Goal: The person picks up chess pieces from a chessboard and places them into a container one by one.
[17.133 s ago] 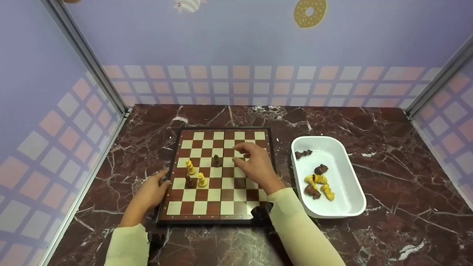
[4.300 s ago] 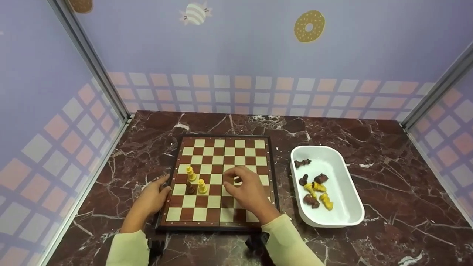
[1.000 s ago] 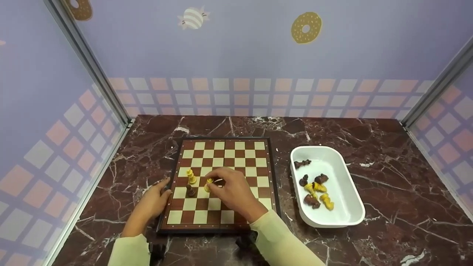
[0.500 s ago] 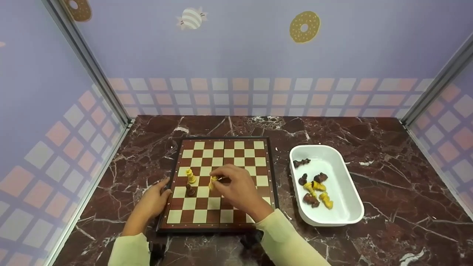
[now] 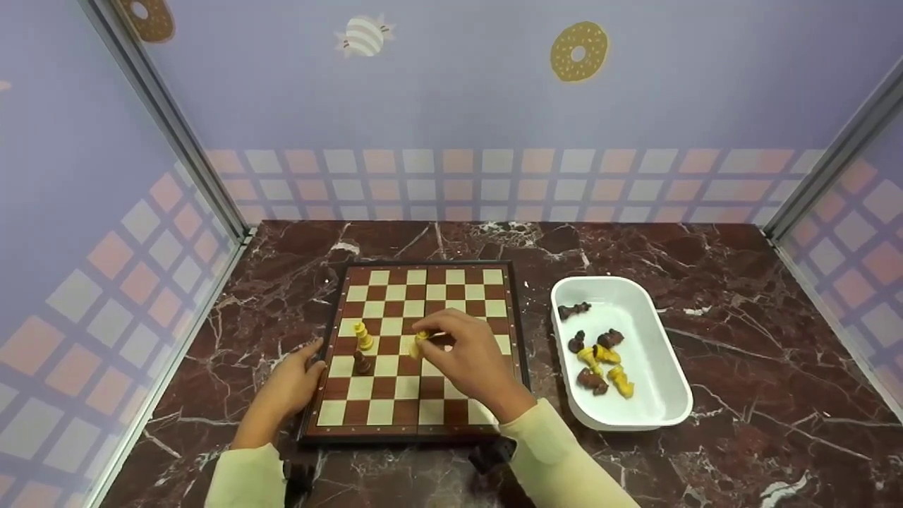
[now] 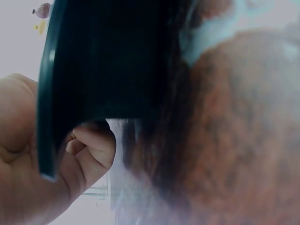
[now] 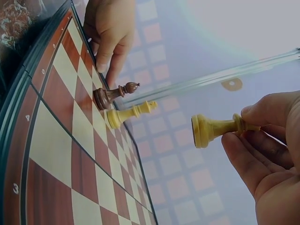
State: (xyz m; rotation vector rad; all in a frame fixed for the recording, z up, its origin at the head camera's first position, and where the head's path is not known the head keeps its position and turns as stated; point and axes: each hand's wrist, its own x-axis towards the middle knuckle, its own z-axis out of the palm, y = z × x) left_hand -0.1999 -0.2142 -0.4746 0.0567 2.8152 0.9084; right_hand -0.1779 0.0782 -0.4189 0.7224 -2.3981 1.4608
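A yellow chess piece (image 7: 211,130) hangs above the board, its flat base bare in the right wrist view. My right hand (image 5: 473,351) pinches its upper end between thumb and fingers, which hide the top. On the chessboard (image 5: 465,413) stand a yellow king (image 5: 363,337) and, close to it, a dark brown chess piece (image 5: 361,363) with a small knob on top. My left hand (image 5: 291,377) rests against the board's left edge, thumb and fingertips touching the rim. In the left wrist view, a dark edge covers part of that hand (image 6: 42,187).
Right of the board, a white tray (image 5: 667,353) holds several yellow and brown chess pieces lying on their sides. Beneath everything is a dark red marbled tabletop (image 5: 748,339). Patterned walls enclose the back (image 5: 451,106) and both sides.
Over 17 seconds, one brown piece left the board and another appeared in the tray. Within the last second, my right hand has carried the yellow piece rightward. My left hand stays put.
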